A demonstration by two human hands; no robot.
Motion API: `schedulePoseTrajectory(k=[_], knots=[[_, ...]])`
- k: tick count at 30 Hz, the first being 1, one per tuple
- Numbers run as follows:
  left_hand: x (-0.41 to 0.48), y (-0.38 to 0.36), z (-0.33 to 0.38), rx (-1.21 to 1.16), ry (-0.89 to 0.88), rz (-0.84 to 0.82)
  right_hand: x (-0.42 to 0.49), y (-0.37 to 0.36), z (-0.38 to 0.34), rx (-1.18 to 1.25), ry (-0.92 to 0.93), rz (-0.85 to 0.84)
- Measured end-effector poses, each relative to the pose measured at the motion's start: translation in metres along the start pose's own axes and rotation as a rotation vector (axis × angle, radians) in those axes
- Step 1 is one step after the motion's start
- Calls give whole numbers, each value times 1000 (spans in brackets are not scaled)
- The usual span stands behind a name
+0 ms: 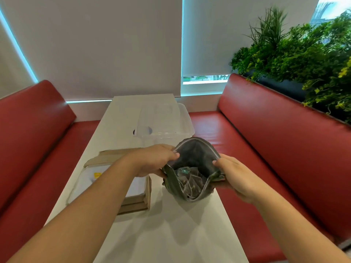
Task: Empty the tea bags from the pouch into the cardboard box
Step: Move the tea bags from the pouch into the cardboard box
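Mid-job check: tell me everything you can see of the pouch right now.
The pouch is soft, dark green outside with a grey lining and a pale zip edging its mouth. It is pulled wide open, mouth up toward the camera. The left hand grips its left rim, the right hand its right rim. Tea bags lie in its bottom. It is over the white table, just right of the cardboard box; whether it rests on the table is unclear.
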State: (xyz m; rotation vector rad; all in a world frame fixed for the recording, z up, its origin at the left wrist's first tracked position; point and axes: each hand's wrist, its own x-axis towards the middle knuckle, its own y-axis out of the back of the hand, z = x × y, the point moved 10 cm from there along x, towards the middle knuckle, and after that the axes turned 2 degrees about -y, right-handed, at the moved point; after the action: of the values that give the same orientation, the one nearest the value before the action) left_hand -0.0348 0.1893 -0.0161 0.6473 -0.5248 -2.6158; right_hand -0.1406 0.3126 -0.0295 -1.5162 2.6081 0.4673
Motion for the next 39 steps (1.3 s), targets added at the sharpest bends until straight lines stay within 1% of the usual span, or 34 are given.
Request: schedulePoseTrajectory(k=[3, 6, 9, 13, 17, 23, 26, 28, 30, 32, 35, 39], knots=[[-5, 5, 9, 5, -41, 25, -3, 5, -16, -20, 53, 50], [-19, 17, 22, 35, -78, 40, -11, 3, -38, -95, 104, 13], [-38, 34, 40, 42, -140, 71, -20, 4, -71, -175, 198, 30], [-67, 74, 57, -6, -199, 162, -29, -10, -123, -211, 321, 43], [-94, 119, 61, -27, -244, 259, -27, -38, -162, -200, 413, 2], [-116, 187, 40, -38, -225, 403, -4, -98, -202, -195, 488, -56], [-113, 217, 22, -50, -201, 446, 18, -126, -213, -268, 513, -35], [-107, 237, 7, -45, -183, 471, 38, -148, -216, -270, 510, -66], [-99, 256, -7, -57, -170, 485, 55, -166, -220, -237, 514, -84], [-91, 271, -19, -100, -168, 480, 67, -177, -227, -225, 530, -57], [-81, 295, -33, -121, -166, 480, 83, -190, -241, -272, 563, -56], [-79, 329, -42, -129, -184, 521, 103, -207, -256, -327, 592, -68]])
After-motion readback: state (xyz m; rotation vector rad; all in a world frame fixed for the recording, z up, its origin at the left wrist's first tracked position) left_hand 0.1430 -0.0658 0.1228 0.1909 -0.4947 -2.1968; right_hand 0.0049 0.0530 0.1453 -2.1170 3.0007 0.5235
